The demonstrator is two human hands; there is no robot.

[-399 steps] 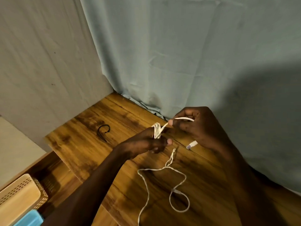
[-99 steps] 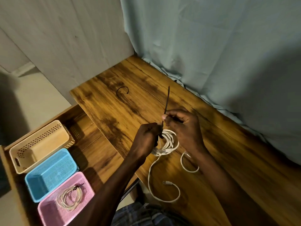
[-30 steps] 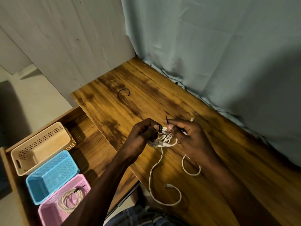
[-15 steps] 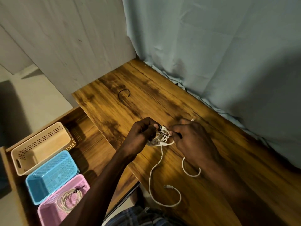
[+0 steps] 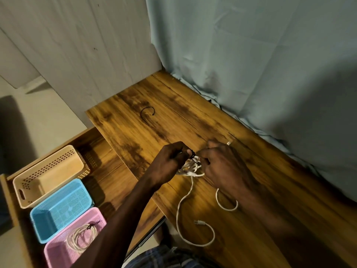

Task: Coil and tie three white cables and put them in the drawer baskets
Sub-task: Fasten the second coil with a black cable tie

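Observation:
Over the middle of the wooden desk [image 5: 241,229], my left hand [image 5: 170,163] and my right hand [image 5: 222,167] hold a coiled white cable [image 5: 191,169] between them. Both pinch a black tie [image 5: 193,154] that wraps the coil's top. The cable's loose tail [image 5: 185,206] trails toward the desk's front edge and ends in a plug [image 5: 200,222]; another loop [image 5: 226,206] shows under my right wrist. A tied white cable coil [image 5: 81,236] lies in the pink basket [image 5: 58,254]. The blue basket [image 5: 58,209] and the beige basket [image 5: 48,175] hold nothing.
A spare black tie [image 5: 147,114] lies curled at the desk's back left. The three baskets stand in an open drawer [image 5: 110,167] left of the desk. A pale blue curtain [image 5: 251,64] hangs along the desk's far edge, with a grey wall panel [image 5: 87,55] to the left.
The tie's long black end stuck up 3.3 s ago; it has been drawn down short against the coil. Both hands stay close together at the coil.

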